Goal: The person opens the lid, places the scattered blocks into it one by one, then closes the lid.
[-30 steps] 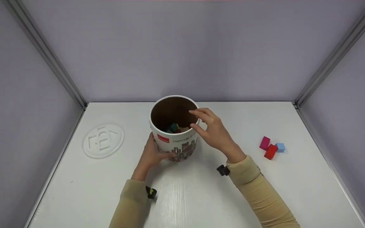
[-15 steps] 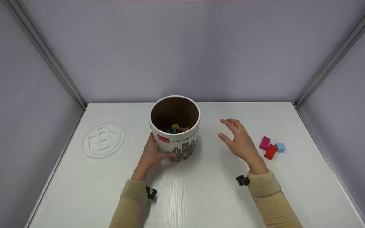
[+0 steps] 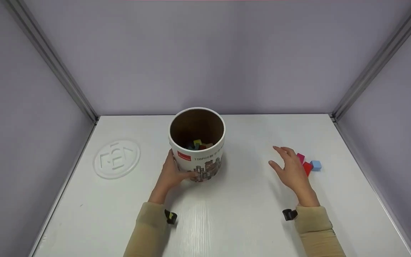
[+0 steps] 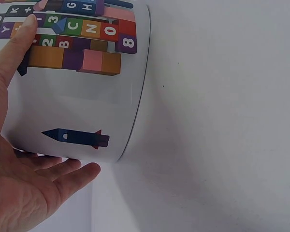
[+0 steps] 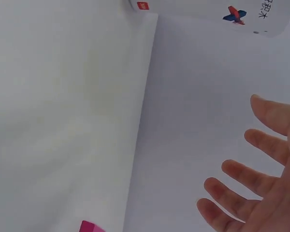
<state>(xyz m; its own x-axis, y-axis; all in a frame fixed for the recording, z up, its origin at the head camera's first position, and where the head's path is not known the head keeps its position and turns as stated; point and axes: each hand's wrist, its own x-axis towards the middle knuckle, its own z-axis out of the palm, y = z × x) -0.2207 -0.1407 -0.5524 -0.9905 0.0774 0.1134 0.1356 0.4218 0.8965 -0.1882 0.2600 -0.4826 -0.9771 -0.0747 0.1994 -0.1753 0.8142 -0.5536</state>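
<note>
A white paper bucket (image 3: pixel 205 164) printed with block pictures stands upright, its top uncovered. Several coloured blocks (image 3: pixel 197 142) lie in its bottom. My left hand (image 3: pixel 169 176) holds the bucket low on its side, thumb across the printed front; in the left wrist view the fingers (image 4: pixel 77 181) lie along the other side. To the right, my right hand (image 3: pixel 293 176) hovers with spread, slightly bent fingers and nothing in them. Beside it lie a magenta block (image 3: pixel 300 157), a red block (image 3: pixel 308 167) and a light blue block (image 3: pixel 315 165), the first two partly hidden by the hand.
A clear round disc (image 3: pixel 100 171) with raised shapes lies flat on the left of the white table (image 3: pixel 205 228). Grey-lilac panels (image 3: pixel 205 57) enclose the back and both sides.
My right hand has moved from the bucket's rim rightward to the three loose blocks. The left hand and the bucket have stayed in place.
</note>
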